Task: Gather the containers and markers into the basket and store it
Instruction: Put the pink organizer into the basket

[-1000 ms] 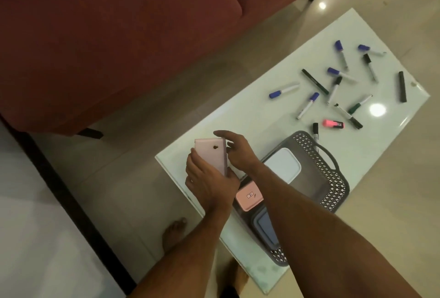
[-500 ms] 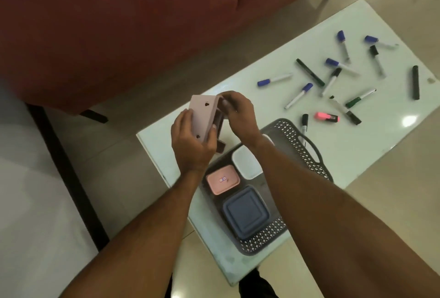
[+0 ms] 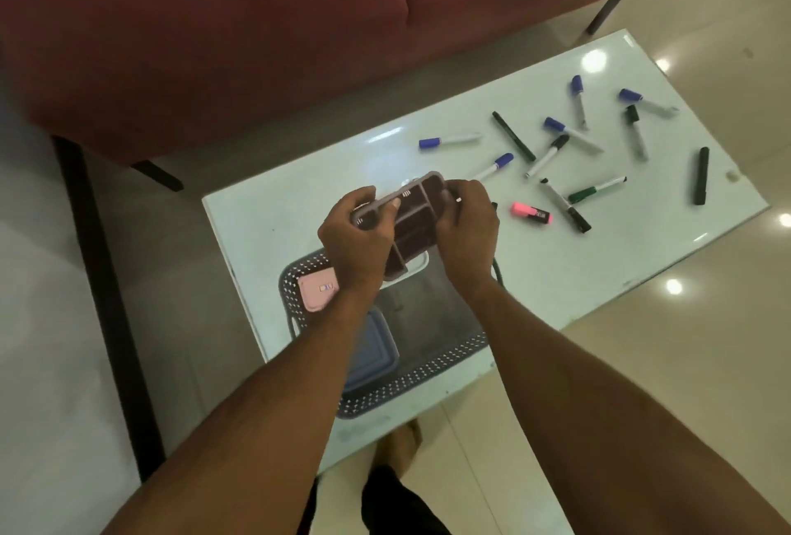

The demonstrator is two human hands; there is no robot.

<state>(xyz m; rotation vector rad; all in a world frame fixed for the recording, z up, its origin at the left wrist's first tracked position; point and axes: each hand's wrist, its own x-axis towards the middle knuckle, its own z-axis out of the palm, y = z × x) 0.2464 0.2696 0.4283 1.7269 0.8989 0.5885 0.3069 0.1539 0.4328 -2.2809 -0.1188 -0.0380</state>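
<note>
Maroon upholstered sofa (image 3: 214, 42) fills the upper left of the frame, and its dark legs stand on the glossy beige tile floor (image 3: 685, 363). Before it, at the centre and right, lies the white glass-topped low table (image 3: 556, 277). Whiteboard markers with blue, black and green caps (image 3: 552, 155) lie scattered across the table's upper right, with a short pink highlighter (image 3: 530, 212) just right of the hands.

At the frame's centre, the grey perforated plastic basket (image 3: 411, 380) sits on the table's near end, largely hidden by both forearms. Inside it lie a small pink lidded box (image 3: 316, 290) at the left, a blue-grey lidded square container (image 3: 372, 359) near the front, and a white container (image 3: 417, 267) of which only an edge shows.

Above the basket, the left hand (image 3: 355, 239) and the right hand (image 3: 464, 230) each curl their fingers around 1 end of a pink divided container (image 3: 411, 222), tilted with its dark compartments facing the camera.
</note>
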